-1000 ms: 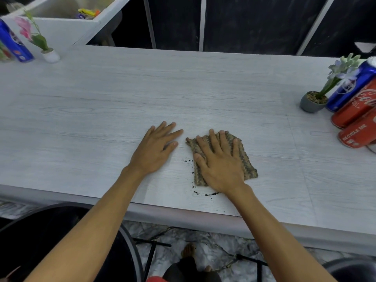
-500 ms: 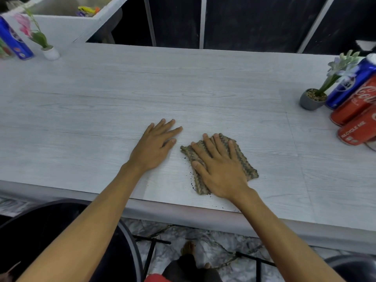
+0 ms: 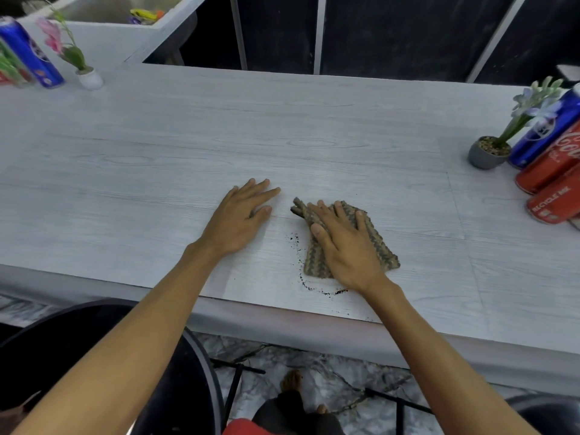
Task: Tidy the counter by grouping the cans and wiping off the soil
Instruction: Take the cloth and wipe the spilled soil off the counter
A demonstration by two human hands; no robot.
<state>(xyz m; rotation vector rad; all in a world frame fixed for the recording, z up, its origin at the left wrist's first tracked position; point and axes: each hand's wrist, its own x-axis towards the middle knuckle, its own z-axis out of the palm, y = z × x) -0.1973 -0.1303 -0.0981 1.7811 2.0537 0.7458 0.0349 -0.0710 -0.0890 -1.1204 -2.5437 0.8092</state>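
Observation:
My right hand (image 3: 346,246) presses flat on a brown woven cloth (image 3: 384,254) near the front edge of the pale wood-grain counter (image 3: 282,130). Dark soil specks (image 3: 324,290) curve along the cloth's left and near sides. My left hand (image 3: 240,215) lies flat on the counter just left of the cloth, fingers spread, holding nothing. At the right edge stand a blue can (image 3: 547,130) and two red cans (image 3: 552,171) (image 3: 554,204), grouped close together. Another blue can (image 3: 29,54) stands at the far left.
A grey pot with pale flowers (image 3: 488,153) stands beside the right-hand cans. A small white pot with a pink flower (image 3: 89,76) stands by the left blue can. A dark round stool (image 3: 94,356) sits below the counter's front edge.
My right hand slid the cloth toward the front edge, then pushed it back away, uncovering a curved line of soil again. My left hand stayed flat in place.

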